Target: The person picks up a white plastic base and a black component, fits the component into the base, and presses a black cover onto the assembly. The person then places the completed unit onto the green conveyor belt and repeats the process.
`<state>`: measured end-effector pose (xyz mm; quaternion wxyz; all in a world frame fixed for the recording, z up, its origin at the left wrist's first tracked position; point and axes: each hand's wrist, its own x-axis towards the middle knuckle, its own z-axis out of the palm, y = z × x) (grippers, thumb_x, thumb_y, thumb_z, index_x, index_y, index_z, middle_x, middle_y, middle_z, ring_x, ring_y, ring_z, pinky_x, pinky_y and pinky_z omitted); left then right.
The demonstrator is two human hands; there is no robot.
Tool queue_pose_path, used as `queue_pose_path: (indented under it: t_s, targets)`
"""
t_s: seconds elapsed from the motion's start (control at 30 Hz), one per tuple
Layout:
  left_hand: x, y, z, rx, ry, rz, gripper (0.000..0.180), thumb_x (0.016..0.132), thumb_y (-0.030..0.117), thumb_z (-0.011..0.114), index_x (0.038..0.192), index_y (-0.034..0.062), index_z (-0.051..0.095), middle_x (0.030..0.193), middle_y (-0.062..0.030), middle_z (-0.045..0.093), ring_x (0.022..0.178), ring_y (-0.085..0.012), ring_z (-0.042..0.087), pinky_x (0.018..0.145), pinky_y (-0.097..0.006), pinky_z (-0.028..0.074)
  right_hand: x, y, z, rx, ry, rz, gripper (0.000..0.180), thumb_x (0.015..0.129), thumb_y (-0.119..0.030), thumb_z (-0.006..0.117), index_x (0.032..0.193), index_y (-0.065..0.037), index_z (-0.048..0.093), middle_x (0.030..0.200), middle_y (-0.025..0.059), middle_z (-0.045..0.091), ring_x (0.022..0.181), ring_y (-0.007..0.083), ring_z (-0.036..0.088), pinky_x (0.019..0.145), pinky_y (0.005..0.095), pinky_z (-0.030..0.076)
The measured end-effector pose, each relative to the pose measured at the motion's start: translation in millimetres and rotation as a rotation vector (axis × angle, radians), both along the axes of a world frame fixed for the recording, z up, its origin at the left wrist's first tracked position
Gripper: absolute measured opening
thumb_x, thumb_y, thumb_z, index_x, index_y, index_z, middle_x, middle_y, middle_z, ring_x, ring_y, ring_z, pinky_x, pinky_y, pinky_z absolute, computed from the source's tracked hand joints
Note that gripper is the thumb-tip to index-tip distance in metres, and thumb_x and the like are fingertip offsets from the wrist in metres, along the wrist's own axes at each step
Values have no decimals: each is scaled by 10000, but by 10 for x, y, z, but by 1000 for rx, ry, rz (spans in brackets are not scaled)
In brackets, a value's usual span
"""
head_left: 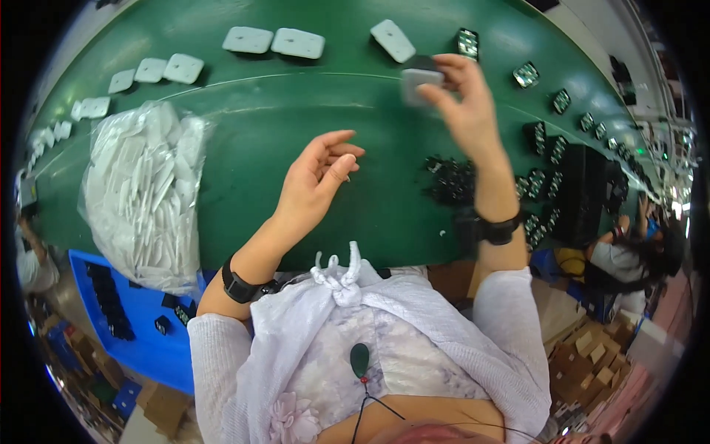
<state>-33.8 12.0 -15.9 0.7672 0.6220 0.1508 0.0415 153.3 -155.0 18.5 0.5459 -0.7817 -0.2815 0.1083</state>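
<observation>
My right hand (467, 100) is raised over the far part of the green table. Thumb and fingers pinch a small boxy plastic housing (421, 83), pale grey-white on the near side and black on top, smeared by motion. Just beyond it lies a white rounded-rectangular plastic cover (393, 41), and a black unit with an exposed circuit board (467, 44) sits past my fingertips. My left hand (318, 174) hovers over the table's middle, fingers loosely curled and thumb apart, with nothing visible in it. A heap of small black parts (450, 177) lies nearer, beside my right forearm.
A clear bag of white plastic covers (144, 192) stands at left, above a blue bin (140, 348) holding black parts. More white covers (298, 43) line the table's far left. Circuit-board units (526, 75) and a black box (580, 194) occupy the right. Other people sit at both sides.
</observation>
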Motion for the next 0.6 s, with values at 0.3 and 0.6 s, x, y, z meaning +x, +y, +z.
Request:
queue_pose_path:
  t_s: [0.3, 0.6]
  targets:
    - [-594, 544, 273, 853, -27, 199, 205, 840, 24, 638, 1044, 23, 623, 946, -125, 635, 836, -247, 625, 741, -330, 501, 1155, -233, -128, -435, 2, 249, 288, 866, -19, 589, 1153, -16, 568, 1020, 21, 602, 973, 120, 564, 852, 259, 445]
    - [-988, 1491, 364, 1707, 313, 355, 180, 805, 34, 628, 983, 41, 656, 925, -101, 631, 871, -312, 568, 767, -405, 459, 1153, -179, -192, -343, -90, 184, 361, 911, -57, 563, 1269, -10, 545, 1218, 80, 607, 1104, 160, 569, 977, 285, 416]
